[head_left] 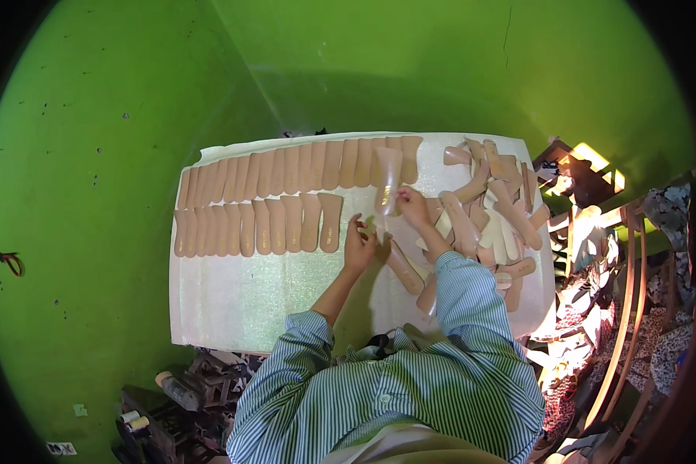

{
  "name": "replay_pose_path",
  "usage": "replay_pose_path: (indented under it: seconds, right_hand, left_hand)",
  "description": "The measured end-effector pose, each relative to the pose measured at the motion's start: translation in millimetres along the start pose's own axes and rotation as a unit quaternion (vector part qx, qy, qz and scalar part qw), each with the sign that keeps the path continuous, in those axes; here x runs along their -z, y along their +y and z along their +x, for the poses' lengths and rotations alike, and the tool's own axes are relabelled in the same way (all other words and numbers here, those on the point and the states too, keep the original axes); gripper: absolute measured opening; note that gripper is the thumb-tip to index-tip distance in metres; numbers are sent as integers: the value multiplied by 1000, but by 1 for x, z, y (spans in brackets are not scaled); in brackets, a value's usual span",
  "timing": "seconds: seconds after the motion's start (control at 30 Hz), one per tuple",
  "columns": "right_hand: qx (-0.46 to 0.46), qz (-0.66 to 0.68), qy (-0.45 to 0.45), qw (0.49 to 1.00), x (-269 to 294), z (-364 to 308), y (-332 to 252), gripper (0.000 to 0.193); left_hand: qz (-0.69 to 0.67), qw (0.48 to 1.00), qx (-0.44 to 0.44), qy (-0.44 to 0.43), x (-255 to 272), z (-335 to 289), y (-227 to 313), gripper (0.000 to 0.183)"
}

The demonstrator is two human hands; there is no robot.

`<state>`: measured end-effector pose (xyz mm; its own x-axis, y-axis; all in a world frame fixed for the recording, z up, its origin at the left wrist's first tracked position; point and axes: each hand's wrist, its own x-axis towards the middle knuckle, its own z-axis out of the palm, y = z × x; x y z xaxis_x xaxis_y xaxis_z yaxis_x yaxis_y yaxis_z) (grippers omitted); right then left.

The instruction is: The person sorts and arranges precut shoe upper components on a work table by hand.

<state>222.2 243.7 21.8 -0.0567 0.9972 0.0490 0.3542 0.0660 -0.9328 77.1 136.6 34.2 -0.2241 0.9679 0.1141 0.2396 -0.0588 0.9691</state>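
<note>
My right hand pinches the edge of a beige shoe insole near its rounded end. That insole hangs upright over the right part of the back row of insoles and catches the light. Lower and to the left, my left hand is held over the table with its fingers apart and nothing in them. A front row of overlapping insoles lies left of it. Several loose insoles lie in a jumbled pile to the right, and a single insole rests between my forearms.
A white-covered table carries all the insoles, with green walls close behind and to the left. Heaped patterned material and curved strips crowd the right side. A bottle and thread spools are at the lower left.
</note>
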Motion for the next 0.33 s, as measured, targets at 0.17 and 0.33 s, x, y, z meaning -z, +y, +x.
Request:
replay_pose_path:
  seconds: [0.17,0.33]
  right_hand:
    - [-40,-72,0,997,31,19,7,16]
    - [-65,-23,-199,978,-15,9,21,16]
  left_hand:
    - [287,950,-84,-91,-10,-24,-5,48]
    - [376,901,-100,-190,-23,-39,-2,55]
